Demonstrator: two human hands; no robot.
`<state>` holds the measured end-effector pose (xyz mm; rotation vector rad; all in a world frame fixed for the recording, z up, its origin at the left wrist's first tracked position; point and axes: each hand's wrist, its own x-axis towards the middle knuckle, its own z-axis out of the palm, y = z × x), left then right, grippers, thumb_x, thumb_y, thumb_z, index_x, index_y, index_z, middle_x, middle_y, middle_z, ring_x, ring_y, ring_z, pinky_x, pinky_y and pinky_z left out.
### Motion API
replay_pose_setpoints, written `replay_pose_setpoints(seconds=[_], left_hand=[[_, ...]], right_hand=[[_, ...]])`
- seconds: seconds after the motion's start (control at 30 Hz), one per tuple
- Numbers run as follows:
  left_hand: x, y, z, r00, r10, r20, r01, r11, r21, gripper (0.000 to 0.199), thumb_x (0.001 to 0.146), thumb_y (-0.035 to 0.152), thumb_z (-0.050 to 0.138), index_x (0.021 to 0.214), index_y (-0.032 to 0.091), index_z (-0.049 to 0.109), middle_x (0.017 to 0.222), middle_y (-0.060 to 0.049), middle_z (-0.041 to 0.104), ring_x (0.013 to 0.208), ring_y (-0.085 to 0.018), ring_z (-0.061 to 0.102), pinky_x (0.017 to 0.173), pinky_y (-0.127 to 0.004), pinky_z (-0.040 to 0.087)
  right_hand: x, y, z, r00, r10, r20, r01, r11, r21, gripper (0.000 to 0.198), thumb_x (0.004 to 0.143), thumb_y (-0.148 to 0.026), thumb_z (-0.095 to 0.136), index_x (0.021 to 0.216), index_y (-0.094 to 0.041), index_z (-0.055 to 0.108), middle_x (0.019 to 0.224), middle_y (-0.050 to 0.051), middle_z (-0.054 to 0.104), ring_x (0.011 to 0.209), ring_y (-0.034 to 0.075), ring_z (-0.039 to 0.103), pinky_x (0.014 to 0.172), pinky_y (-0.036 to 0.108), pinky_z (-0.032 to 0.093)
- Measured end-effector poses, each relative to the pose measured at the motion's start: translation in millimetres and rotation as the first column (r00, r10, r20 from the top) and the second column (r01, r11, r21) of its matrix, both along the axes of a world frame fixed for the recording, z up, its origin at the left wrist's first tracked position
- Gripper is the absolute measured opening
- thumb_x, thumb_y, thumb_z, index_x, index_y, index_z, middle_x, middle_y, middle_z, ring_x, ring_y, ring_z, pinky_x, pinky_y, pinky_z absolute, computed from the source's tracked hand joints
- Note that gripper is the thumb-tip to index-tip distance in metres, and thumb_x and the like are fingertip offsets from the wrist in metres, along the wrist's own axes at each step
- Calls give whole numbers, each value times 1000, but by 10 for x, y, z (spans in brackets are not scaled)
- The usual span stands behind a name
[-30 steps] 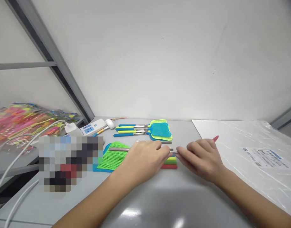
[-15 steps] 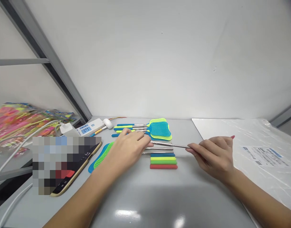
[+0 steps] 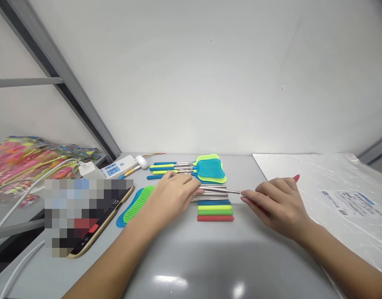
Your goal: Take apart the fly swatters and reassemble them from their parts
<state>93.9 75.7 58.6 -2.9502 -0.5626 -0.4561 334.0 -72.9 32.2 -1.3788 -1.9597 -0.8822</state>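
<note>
Pale wall (image 3: pixel 184 83) and grey desk (image 3: pixel 203 265); the wall rises beyond the back edge. Places below are given from the row of handles (image 3: pixel 215 212).

Row of handles: four, side by side on the desk, running blue, yellow, green, red from back to front.

Metal rod (image 3: pixel 220 190): one, thin-ended, raised above the area just behind the row of handles, slightly tilted, its thin end lower and to the right.

Left hand (image 3: pixel 173 193): left of the row of handles; fingers closed on the metal rod near its thicker end.

Right hand (image 3: pixel 273 203): right of the row of handles; thumb and forefinger almost together at the rod's thin tip. Whether they grip it cannot be told.

Loose rods (image 3: pixel 214 199): several, metal, lying just behind the row of handles, partly hidden by the left hand.

Fly swatters (image 3: pixel 211 169): pile, blue and yellow-green, farther behind the row of handles; mesh heads to the right.

Mesh heads (image 3: pixel 137 209): green over blue, left of the row of handles, partly covered by the left hand and arm.

Phone (image 3: pixel 108 214): farther left, partly pixelated.

Power strip (image 3: pixel 124 166): white, behind and left.

Bagged goods (image 3: pixel 28 162): bright, far left.

Wrapped white package (image 3: pixel 303 176): labelled, well to the right.
</note>
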Motion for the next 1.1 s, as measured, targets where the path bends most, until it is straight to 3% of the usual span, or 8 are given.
replay_pose_setpoints(seconds=[0.2, 0.47, 0.57, 0.7, 0.8, 0.87, 1.0, 1.1], left_hand=[[-5, 112, -100, 994, 108, -32, -110, 990, -87, 25, 100, 32, 38, 97, 22, 61, 86, -3, 57, 81, -20, 54, 72, -32, 37], [79, 180, -296, 998, 70, 2, -69, 992, -104, 22, 99, 29, 42, 97, 23, 62, 94, -5, 57, 93, -23, 51, 81, -38, 39], [51, 187, -220, 972, 127, 196, -108, 989, -106, 20, 97, 30, 46, 102, 24, 64, 102, -5, 56, 98, -23, 49, 86, -40, 38], [-5, 190, -51, 811, 291, 508, -144, 940, -309, 15, 93, 31, 54, 101, 25, 65, 98, -3, 57, 94, -20, 51, 80, -33, 42], [-8, 177, 11, 699, 393, 597, -6, 839, -545, 11, 90, 31, 58, 97, 23, 61, 90, 0, 61, 82, -16, 55, 70, -27, 43], [9, 170, -4, 652, 455, 606, 97, 744, -662, 12, 87, 32, 63, 92, 22, 60, 88, 1, 63, 81, -15, 58, 73, -27, 44], [76, 149, -129, 669, 533, 519, 302, 443, -844, 21, 82, 38, 69, 87, 19, 64, 90, -4, 71, 89, -18, 64, 81, -30, 46], [158, 80, -231, 701, 520, 488, 429, 239, -871, 23, 81, 38, 71, 88, 17, 66, 99, -7, 72, 96, -20, 65, 88, -33, 46]], right_hand=[[27, 58, -72, 998, -43, -41, 41, 999, -33, 5, 83, -18, 67, 81, -21, 64, 62, -2, 53, 64, 14, 38, 63, 31, 28], [34, 55, -115, 997, -64, -52, 60, 995, -74, 7, 85, -20, 66, 78, -21, 65, 62, -1, 53, 65, 14, 38, 63, 31, 27], [26, 48, -123, 997, -61, -57, 56, 995, -79, 8, 85, -20, 66, 76, -21, 65, 62, -1, 52, 65, 14, 38, 62, 31, 27], [29, 58, -124, 996, -59, -66, 53, 995, -90, 7, 85, -20, 65, 78, -20, 66, 63, -1, 52, 65, 14, 37, 63, 32, 28], [32, 69, -126, 996, -60, -65, 54, 994, -96, 7, 85, -20, 65, 78, -20, 66, 63, 0, 53, 66, 15, 37, 63, 32, 27], [34, 70, -131, 996, -58, -67, 52, 994, -100, 7, 85, -20, 65, 78, -21, 66, 63, 0, 53, 66, 15, 38, 63, 32, 27], [18, 66, -154, 996, -55, -72, 47, 993, -112, 5, 86, -20, 64, 80, -21, 66, 64, 0, 53, 66, 15, 39, 63, 32, 26], [-36, 82, -186, 998, -47, -52, 40, 991, -127, 7, 87, -24, 64, 91, -19, 66, 67, 1, 55, 68, 16, 42, 64, 32, 28]])
